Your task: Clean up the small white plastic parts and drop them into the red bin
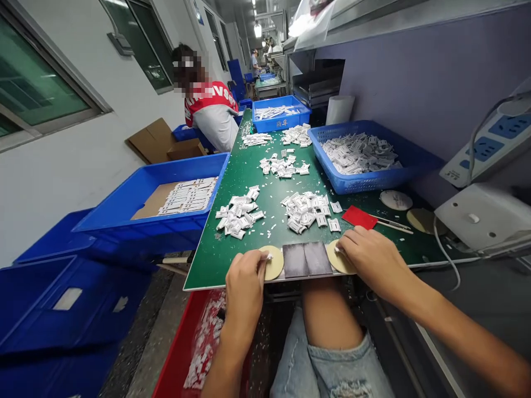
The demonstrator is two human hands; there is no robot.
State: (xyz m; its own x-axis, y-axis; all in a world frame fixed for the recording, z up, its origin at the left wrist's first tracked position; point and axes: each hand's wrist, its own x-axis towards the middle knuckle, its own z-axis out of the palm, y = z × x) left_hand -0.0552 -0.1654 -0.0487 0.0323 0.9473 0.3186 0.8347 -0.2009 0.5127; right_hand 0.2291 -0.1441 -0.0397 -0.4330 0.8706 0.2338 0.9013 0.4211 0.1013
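Note:
At the front edge of the green table [199,271], my left hand [248,272] is closed in a pinch on a small white plastic piece [269,256], held over a round yellow disc [274,266]. My right hand [363,253] pinches another small white piece [338,250] at the second yellow disc [335,262]. Fingers partly cover both pieces. Two dark grey rectangular plates [307,260] lie side by side between the discs. Just beyond them are a left pile of white plastic parts [238,214] and a right pile of such parts [306,211].
A blue basket [344,184] of white parts stands right, near a red piece [360,217] and a power strip [489,138]. Blue bins [145,226] line the left side. A red bin [178,354] sits below the table edge. A person [211,110] sits farther along.

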